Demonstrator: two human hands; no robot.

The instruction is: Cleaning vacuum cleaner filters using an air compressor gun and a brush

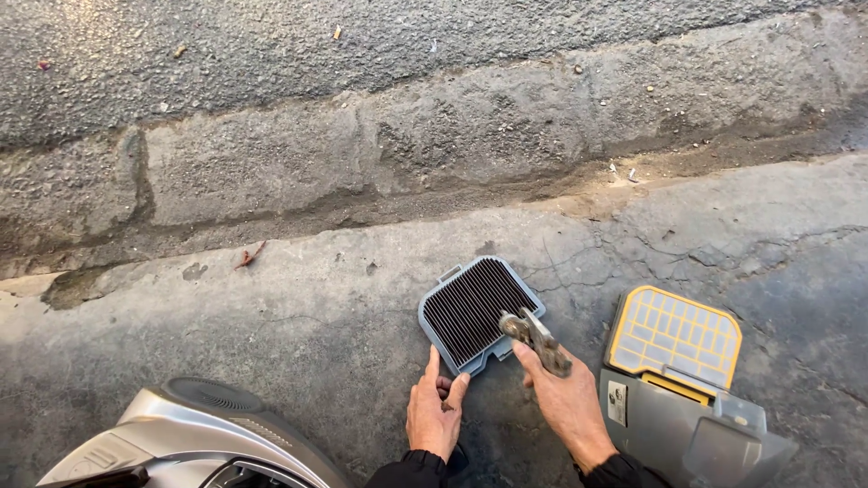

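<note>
A grey-framed pleated filter (476, 310) lies flat on the cracked concrete ground. My left hand (436, 411) rests just below its near corner, index finger and thumb stretched toward the frame, holding nothing. My right hand (568, 402) grips a pair of rusty metal pliers (535, 337), whose jaws reach over the filter's right edge. Both wrists wear dark sleeves.
A grey plastic cover with a yellow grid panel (675, 339) lies to the right of my right hand. A silver and black vacuum cleaner body (194, 438) sits at the bottom left. A raised concrete curb (407, 154) runs across behind the filter.
</note>
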